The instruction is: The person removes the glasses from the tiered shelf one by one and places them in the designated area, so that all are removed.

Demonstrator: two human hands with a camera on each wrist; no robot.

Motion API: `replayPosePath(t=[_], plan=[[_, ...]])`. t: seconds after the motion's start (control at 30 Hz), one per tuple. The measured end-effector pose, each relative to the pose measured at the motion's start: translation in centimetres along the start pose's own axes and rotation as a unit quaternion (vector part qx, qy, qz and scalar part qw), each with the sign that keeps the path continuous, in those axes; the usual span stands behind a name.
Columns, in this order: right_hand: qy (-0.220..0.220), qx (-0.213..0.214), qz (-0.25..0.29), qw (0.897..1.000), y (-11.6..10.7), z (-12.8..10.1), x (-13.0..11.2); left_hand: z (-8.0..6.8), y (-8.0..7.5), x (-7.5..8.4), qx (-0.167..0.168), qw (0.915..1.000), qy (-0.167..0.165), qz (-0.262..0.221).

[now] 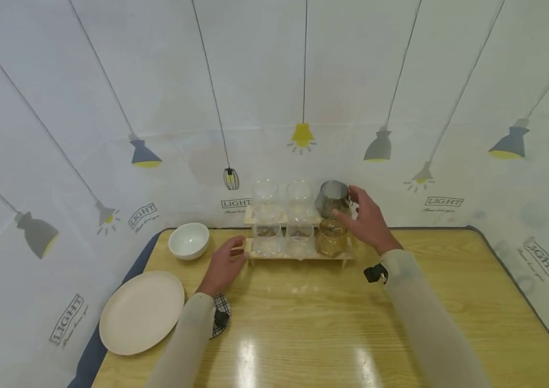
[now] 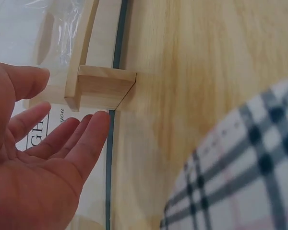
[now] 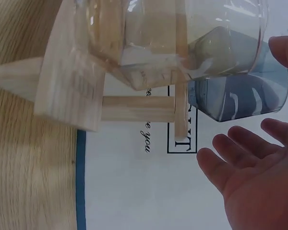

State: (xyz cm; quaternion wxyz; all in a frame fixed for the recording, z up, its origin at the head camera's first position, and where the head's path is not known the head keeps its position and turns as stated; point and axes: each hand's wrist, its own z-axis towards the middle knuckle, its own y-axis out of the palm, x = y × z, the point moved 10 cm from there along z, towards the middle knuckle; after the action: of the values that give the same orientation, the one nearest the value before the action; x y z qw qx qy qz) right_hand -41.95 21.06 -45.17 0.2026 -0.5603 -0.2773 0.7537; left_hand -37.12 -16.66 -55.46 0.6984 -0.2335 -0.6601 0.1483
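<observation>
Left hand (image 1: 223, 265) and right hand (image 1: 373, 223) lie at opposite ends of a two-tier wooden rack (image 1: 284, 256), set on the far part of the table (image 1: 298, 334). Left to right: large pale plate (image 1: 141, 312) at the table's left side; small white bowl (image 1: 189, 252) farther back. Next, a round plaid piece (image 1: 224, 304), partly covered by the left sleeve (image 1: 187, 334). Left hand holds nothing; fingers loosely bent, fingertips just beside the rack's left end. Contact cannot be told. On the rack, left and middle: two clear glasses (image 1: 267, 240) in the near row, two more clear ones in the far row. Right end: amber glass (image 1: 331, 240) near, grey glass (image 1: 331, 199) far. Right hand spreads about the grey glass's right side, thumb to the near side. Right wrist view shows a gap between fingers and glass; whether the thumb touches cannot be told. Beyond, pale sheeting (image 1: 255, 70) printed with hanging lamps.
</observation>
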Motion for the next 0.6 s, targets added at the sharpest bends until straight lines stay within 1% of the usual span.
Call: replayPosePath(t=[0.07, 0.13, 0.23, 0.33, 0.43, 0.5, 0.6], plan=[[0.003, 0.003, 0.02, 1.0, 0.1, 0.4, 0.0, 0.3, 0.4, -0.4, -0.008, 0.9998, -0.01, -0.012], [0.004, 0.003, 0.034, 0.999, 0.3, 0.9, -0.2, 0.5, 0.8, -0.6, -0.017, 0.9995, -0.013, -0.025], [0.004, 0.0, 0.05, 0.999, 0.5, 1.5, -0.4, 0.8, 1.1, -0.8, -0.018, 0.9991, -0.015, -0.036], [0.005, -0.002, 0.054, 0.999, 0.6, 2.0, -0.4, 1.0, 1.3, -0.6, -0.018, 0.9987, -0.016, -0.045], [0.009, -0.008, 0.055, 0.998, 0.8, 2.1, -0.2, 1.2, 1.6, -0.8, -0.017, 0.9969, -0.033, -0.07], [0.01, -0.012, 0.056, 0.998, 0.8, 2.1, 0.0, 1.3, 1.9, -1.0, -0.02, 0.994, -0.049, -0.096], [0.009, -0.013, 0.058, 0.998, 0.8, 2.1, 0.2, 1.4, 2.1, -1.1, -0.015, 0.9905, -0.065, -0.12]])
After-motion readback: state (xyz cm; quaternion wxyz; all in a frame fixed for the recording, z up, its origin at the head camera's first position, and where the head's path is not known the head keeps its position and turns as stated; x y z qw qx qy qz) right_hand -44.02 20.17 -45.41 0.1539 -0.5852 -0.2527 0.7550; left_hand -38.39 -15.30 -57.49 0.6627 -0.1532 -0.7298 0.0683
